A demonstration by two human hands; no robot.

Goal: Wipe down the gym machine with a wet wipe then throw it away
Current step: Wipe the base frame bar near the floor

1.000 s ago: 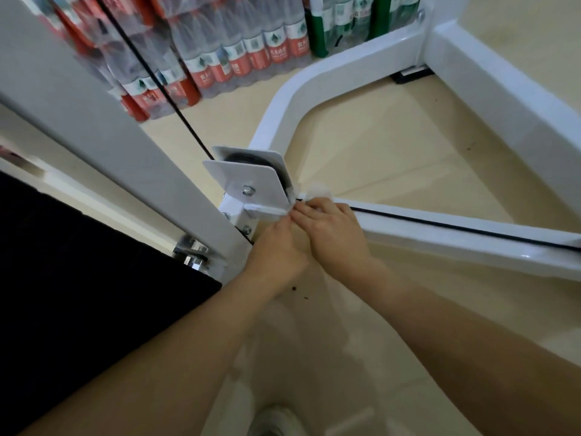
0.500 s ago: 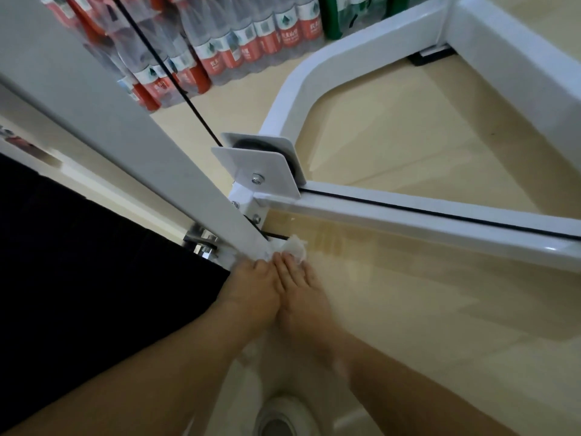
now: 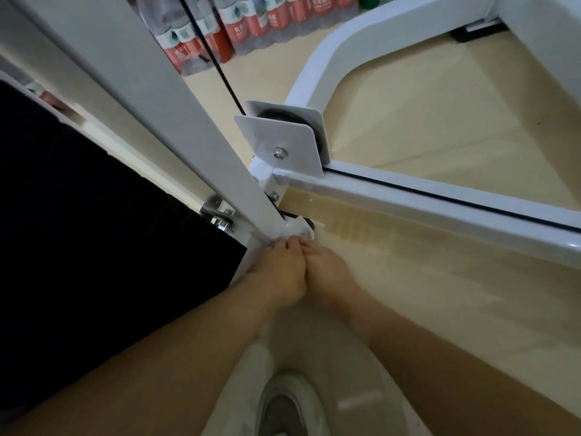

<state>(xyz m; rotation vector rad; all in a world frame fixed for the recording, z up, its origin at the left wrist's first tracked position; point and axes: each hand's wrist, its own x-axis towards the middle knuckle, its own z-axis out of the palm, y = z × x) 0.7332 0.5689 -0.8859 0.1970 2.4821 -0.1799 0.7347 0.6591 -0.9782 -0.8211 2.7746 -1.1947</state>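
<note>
White crumpled wet wipe point(image 3: 295, 228) bunched against foot of slanted grey metal machine post point(image 3: 176, 127), at 12 o'clock from both hands. Nearest, at 6 o'clock, white sneaker toe point(image 3: 287, 402) on beige floor point(image 3: 440, 294). Next, left hand point(image 3: 278, 273) and right hand point(image 3: 328, 273) touching side by side, fingers curled onto wipe's near edge. Beyond, at 12 o'clock, white square pulley bracket point(image 3: 283, 143) with black cable point(image 3: 220, 69). Farthest, at 11 o'clock, shrink-wrapped red-labelled water bottles point(image 3: 235, 28).

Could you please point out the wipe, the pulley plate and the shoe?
wipe point(image 3: 295, 228), head view, bunched part beyond the fingertips
pulley plate point(image 3: 279, 140), head view, flat front face
shoe point(image 3: 286, 404), head view, its top
</note>
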